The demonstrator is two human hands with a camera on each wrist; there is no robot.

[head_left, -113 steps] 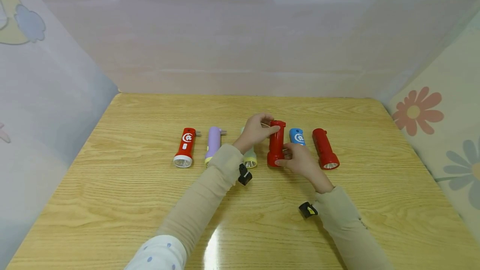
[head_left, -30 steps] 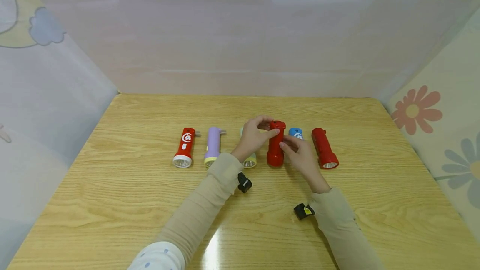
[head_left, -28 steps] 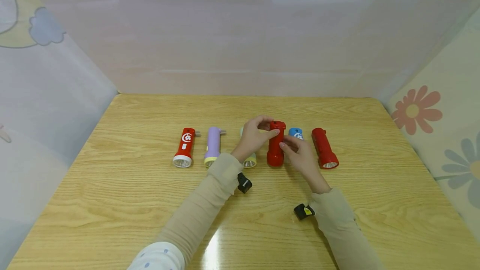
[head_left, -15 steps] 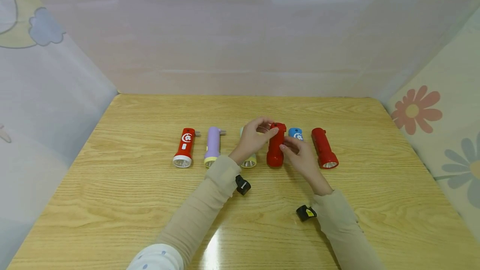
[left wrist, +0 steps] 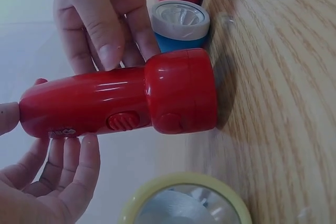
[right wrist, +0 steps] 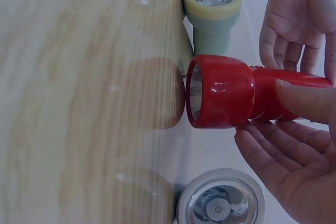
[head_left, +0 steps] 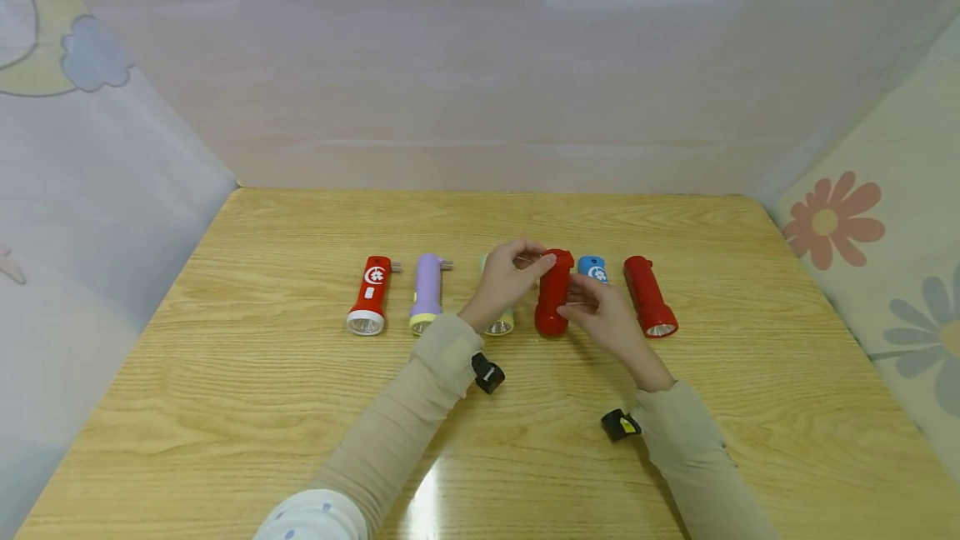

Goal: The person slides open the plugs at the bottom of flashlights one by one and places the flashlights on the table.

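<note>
1. Wood-grain bench [head_left: 225, 407] up against a pale sheet backdrop [head_left: 487, 65], flower print [head_left: 832, 221] on the right-hand wall.
2. Main item: a plain red flashlight [head_left: 553, 298], mid-row, stood nearly upright with its lens end down at the bench. Can't tell if the whole rim touches.
3. Hands: left hand [head_left: 504, 277] has the tail end pinched, thumb on one side and fingers on the other. Right hand [head_left: 609, 319] grips the barrel lower down, thumb against it, so barely any gap on either.
4. Right beside it on the left lies a pale green flashlight [right wrist: 212, 35], mostly covered by the left hand in the head view. Other side, a blue flashlight [head_left: 593, 267], its lower half behind the right hand.
5. Further out: dark red flashlight [head_left: 649, 294] at the right end; purple flashlight [head_left: 427, 286] and red-and-white flashlight [head_left: 370, 294] leftward, plug prongs sticking out.
</note>
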